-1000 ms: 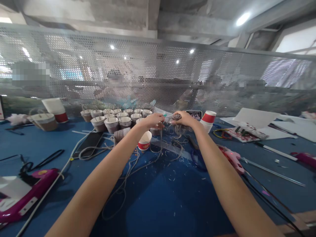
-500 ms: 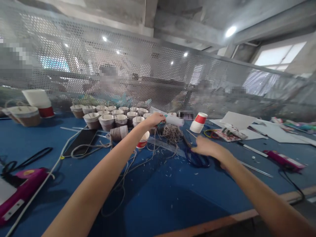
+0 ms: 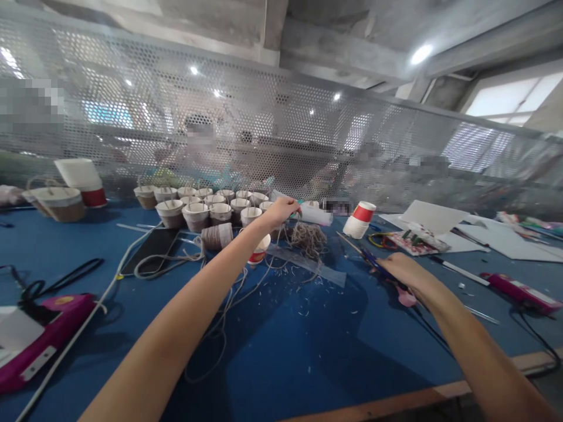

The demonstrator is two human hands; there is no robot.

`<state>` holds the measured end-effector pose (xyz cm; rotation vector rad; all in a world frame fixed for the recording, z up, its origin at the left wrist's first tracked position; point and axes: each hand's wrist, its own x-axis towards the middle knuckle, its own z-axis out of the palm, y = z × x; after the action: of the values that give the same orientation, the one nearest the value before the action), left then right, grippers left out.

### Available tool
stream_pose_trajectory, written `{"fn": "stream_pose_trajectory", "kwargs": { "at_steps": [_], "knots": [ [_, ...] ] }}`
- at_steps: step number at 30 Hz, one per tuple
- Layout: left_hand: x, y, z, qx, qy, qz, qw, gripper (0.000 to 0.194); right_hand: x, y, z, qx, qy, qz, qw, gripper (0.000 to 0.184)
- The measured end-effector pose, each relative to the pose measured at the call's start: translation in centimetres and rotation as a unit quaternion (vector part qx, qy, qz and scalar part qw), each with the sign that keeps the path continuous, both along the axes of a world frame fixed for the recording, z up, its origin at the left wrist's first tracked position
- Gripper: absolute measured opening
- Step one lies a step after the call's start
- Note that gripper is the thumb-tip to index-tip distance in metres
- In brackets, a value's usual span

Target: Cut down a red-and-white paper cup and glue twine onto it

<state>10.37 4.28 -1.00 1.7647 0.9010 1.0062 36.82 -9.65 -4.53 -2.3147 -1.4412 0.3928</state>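
My left hand (image 3: 284, 212) reaches out over a tangled pile of grey-brown twine (image 3: 309, 239). Its fingers are pinched together, and a thin strand of twine appears just below the fingertips. On the right, my right hand (image 3: 398, 271) is closed around scissors (image 3: 370, 258) with dark blue handles, their blades pointing to the upper left. My palm partly hides the handles. A red and white paper cup (image 3: 259, 251) lies partly behind my left forearm, beside a twine-wrapped cup (image 3: 217, 236) on its side. Loose twine trails across the blue table (image 3: 281, 351).
Several twine-wrapped cups with handles (image 3: 196, 217) stand at the back left. Stacked paper cups (image 3: 359, 220) lean behind the scissors. A magenta hot glue gun (image 3: 65, 319) lies at left, another magenta tool (image 3: 523, 290) at right. A dark phone-like slab (image 3: 152, 252) lies under a cord.
My right hand has taken hold of the scissors and swung them right, blades now toward the upper left. My left hand stays over the twine. The view has shifted slightly.
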Motion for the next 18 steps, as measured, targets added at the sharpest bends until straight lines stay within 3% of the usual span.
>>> {"fn": "stream_pose_trajectory", "kwargs": {
  "at_steps": [3,5,8,12,15,18],
  "knots": [
    [0.0,-0.1,0.1,-0.001,0.003,0.0,1.0,0.021,-0.2,-0.7,1.4,0.042,0.042,-0.042,0.997,0.034],
    [-0.1,-0.2,0.2,-0.002,0.006,-0.003,1.0,0.021,-1.1,-0.9,2.2,0.104,0.144,-0.043,0.983,0.027],
    [-0.1,-0.3,0.3,-0.001,0.01,-0.006,1.0,0.021,-2.5,-1.0,3.0,0.161,0.373,0.009,0.914,0.017],
    [-0.2,-0.3,0.4,0.004,0.014,-0.005,1.0,0.021,-3.3,-0.5,3.1,0.076,0.548,0.079,0.829,0.017],
    [-0.2,-0.3,0.3,0.005,0.018,-0.01,1.0,0.023,-3.3,-0.2,3.3,-0.012,0.607,0.12,0.786,0.029],
    [-0.2,-0.3,0.3,0.009,0.024,-0.017,1.0,0.024,-3.3,-0.3,4.2,-0.037,0.647,0.148,0.747,0.03]
  ]
}}
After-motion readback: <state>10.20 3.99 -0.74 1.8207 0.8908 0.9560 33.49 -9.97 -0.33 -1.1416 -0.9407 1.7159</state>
